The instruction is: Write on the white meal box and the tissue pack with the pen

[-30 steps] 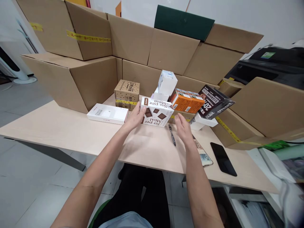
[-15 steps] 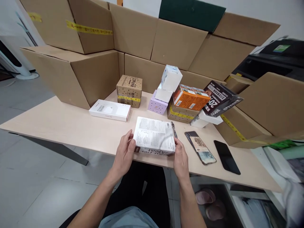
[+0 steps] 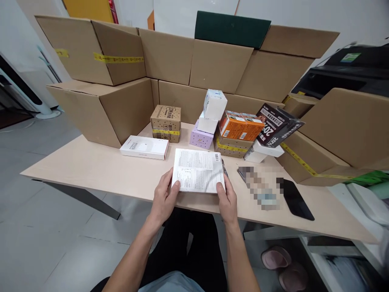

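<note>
Both hands grip one white printed box at the table's near edge: left hand and right hand fingers clamp its opposite lower corners. Just beyond the fingertips lie a flat white box and a lilac box.

Box in your hands: the printed box lies flat near the front edge of the table, your left hand at its left near corner, your right hand at its right near corner.
Left of it: a flat box lies well apart, further back.
Behind that: a taped carton stands near the big cartons.
Straight behind: a dotted box with two small boxes stacked on it.
Right of the stack: a snack box on a low carton, then a tilted pack.
Right of your box: a phone lies flat on the table.
</note>
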Tool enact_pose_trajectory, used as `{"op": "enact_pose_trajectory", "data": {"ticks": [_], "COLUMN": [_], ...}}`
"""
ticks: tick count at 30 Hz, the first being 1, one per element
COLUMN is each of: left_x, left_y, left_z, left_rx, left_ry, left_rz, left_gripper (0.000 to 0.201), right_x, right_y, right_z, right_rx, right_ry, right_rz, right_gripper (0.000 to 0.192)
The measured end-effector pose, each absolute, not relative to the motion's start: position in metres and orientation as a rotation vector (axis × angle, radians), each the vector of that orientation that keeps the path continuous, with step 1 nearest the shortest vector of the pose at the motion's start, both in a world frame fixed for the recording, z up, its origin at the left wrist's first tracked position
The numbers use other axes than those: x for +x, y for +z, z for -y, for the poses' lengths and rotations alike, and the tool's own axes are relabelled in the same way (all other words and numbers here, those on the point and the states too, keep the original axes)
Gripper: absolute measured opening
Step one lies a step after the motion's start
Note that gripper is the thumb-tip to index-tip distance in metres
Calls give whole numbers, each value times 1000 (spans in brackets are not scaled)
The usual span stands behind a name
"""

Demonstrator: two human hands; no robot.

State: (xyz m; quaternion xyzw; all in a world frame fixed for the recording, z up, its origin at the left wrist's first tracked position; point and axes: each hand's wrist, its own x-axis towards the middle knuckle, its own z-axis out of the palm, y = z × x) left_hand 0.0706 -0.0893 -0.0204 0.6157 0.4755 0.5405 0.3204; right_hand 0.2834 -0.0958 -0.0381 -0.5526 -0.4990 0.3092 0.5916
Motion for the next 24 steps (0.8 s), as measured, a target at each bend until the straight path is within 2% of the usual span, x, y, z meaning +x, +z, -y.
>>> {"op": "enact_pose_trajectory", "data": {"ticks": [7,12,17,24], "left_x": [62,60,62,53], "left_y": [-39,-49,-47,-26], "left_z": [71,75,80,78], "left_rx": [1587,1640,1613,1369], "left_ry": [1541,1578,1534,1451], "left_rz": [-1058,-1076,-1193,-1148], "left_gripper": [51,41,40,44], "right_x": [282,282,286,288], "right_y": [-44,-47,-49,-51], "right_z": [84,91,92,88], "right_rx": [-1024,-1031,-1109,-1096], "right_ry": [772,735,783,872], "right_rz": [1071,1056,944,887], "right_gripper": [48,33,23,29]}}
